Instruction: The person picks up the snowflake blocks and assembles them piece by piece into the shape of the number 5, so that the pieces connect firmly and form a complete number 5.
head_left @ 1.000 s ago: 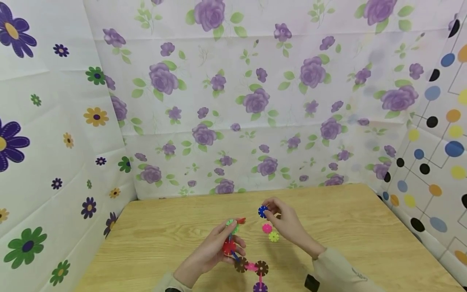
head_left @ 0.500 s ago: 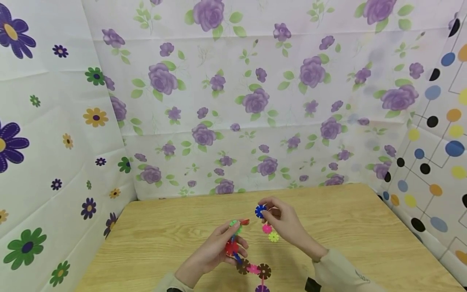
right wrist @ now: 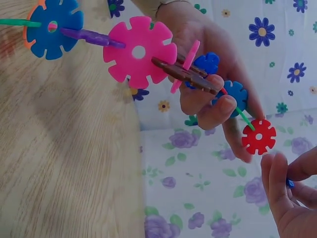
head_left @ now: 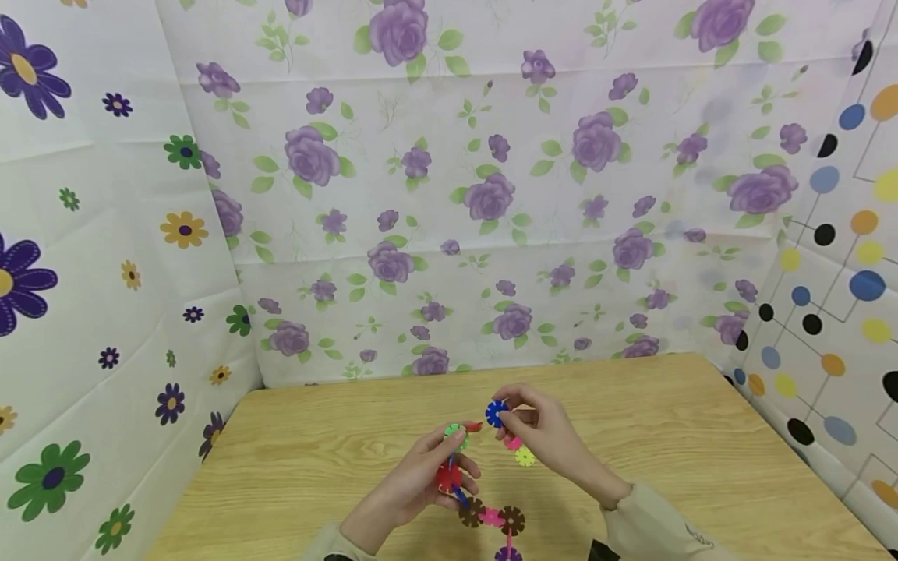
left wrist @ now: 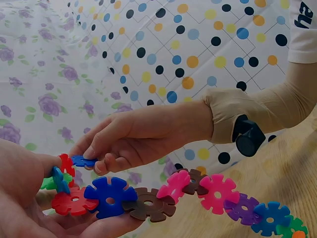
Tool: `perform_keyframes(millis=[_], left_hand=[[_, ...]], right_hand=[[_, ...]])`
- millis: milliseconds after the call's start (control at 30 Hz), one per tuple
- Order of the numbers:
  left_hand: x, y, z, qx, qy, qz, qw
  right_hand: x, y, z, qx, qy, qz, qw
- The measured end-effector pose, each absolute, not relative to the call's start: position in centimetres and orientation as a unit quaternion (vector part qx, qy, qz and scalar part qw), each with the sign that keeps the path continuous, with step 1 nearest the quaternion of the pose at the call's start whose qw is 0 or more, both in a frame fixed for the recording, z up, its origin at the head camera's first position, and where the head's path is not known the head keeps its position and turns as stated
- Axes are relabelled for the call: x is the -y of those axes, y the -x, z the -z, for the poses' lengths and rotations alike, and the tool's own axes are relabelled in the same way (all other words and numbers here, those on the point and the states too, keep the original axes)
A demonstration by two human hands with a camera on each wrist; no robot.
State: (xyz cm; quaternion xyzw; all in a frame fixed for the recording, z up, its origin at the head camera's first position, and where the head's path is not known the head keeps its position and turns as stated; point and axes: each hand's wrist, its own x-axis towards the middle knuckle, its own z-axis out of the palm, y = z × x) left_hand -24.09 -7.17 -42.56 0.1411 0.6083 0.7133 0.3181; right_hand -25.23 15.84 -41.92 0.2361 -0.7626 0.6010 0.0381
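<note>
My left hand holds one end of a chain of notched plastic discs. Its thumb presses on a green disc, and a red disc sticks out beyond the fingertips as the chain's end. From the palm the chain hangs through a red disc, a blue disc and a brown disc, then runs on past the head view's lower edge. Between thumb and fingers my right hand pinches a loose blue disc. That disc is close to the end red disc; a small gap separates them in the head view.
Under the right hand, a pink disc and a yellow disc lie on the wooden table. Floral cloth rises behind the table, with patterned cloths at both sides. A black device sits on the right wrist.
My right hand has shifted left and slightly nearer with the blue disc, now partly covering the pink one. My left hand has drifted a little right with the chain, narrowing the gap.
</note>
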Motion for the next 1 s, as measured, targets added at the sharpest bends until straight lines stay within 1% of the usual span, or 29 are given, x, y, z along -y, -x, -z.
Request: perform_keyframes(millis=[533,1000], left_hand=[[7.1,24.0,42.8,-0.605,-0.146,-0.715,0.319],[7.2,23.8,42.6,-0.611,-0.156,-0.706,0.322]], right_hand=[[-15.4,25.0,42.4,0.760,-0.254,-0.597,0.036],[-15.7,24.2,41.3,0.753,-0.259,-0.605,-0.007]])
